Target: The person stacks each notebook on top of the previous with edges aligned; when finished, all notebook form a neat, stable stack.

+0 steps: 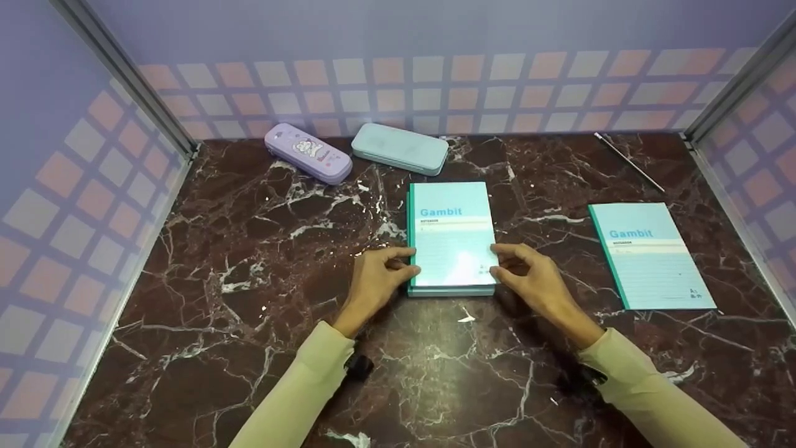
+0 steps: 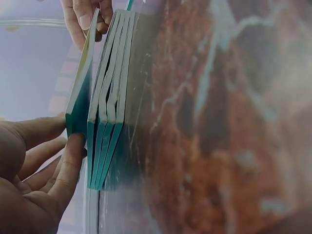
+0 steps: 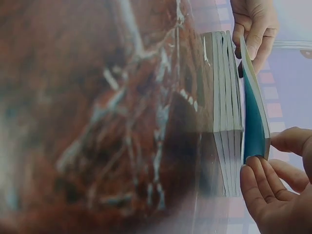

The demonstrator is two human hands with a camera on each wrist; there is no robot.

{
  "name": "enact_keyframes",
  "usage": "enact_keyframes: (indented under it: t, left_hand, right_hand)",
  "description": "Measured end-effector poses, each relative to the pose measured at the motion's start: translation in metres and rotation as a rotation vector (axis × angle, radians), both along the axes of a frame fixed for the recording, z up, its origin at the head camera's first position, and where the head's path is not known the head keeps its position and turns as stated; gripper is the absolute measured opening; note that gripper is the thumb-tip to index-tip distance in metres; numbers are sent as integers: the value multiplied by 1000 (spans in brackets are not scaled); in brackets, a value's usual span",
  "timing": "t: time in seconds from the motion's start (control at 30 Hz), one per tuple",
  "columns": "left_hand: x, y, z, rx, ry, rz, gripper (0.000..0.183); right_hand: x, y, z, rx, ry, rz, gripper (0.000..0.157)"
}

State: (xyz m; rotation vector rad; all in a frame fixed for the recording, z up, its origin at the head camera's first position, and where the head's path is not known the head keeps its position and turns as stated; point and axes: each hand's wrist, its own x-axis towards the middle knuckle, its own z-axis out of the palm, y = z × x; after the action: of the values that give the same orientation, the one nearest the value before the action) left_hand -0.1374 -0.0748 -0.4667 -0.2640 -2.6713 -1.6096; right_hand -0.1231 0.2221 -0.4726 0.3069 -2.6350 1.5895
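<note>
A pale blue Gambit notebook (image 1: 449, 239) with a green spine is held level between both hands, just above a stack of several like notebooks (image 2: 111, 92). My left hand (image 1: 380, 274) pinches its spine edge, thumb on one face and fingers on the other. At the opposite edge my right hand (image 1: 533, 277) pinches it the same way. Both wrist views show a narrow gap between the held notebook and the stack. The stack's spines line up roughly, and most of it is hidden beneath the held notebook in the head view.
Another Gambit notebook (image 1: 650, 258) lies flat to the right. Behind it is a thin stick-like pencil (image 1: 629, 162). At the back, a purple pencil case (image 1: 308, 152) and a pale blue case (image 1: 400, 148) lie near the tiled wall panel (image 1: 385, 87). Side panels bound the marble-patterned table (image 1: 249, 348).
</note>
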Motion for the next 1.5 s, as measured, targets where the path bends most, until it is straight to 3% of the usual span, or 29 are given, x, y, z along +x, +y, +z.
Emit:
enact_keyframes:
  t: [0.3,0.87,1.17,1.33,1.5]
  left_hand:
    - [4,0,-1,-93,129,-29,26]
    - [7,2,-3,-116,160,-8,22]
    - [8,-4,-6,-129,126,-32,31]
    - [9,-9,-8,-95,78,-99,40]
    - [11,-13,-9,-37,20,-166,48]
  right_hand:
    - [-1,-1,-3,78,12,7,39]
    - [0,-2,-5,158,24,10,37]
    - [2,3,-8,121,-10,82,42]
    - [3,6,-11,113,0,131,51]
    - [4,9,-12,179,21,142,57]
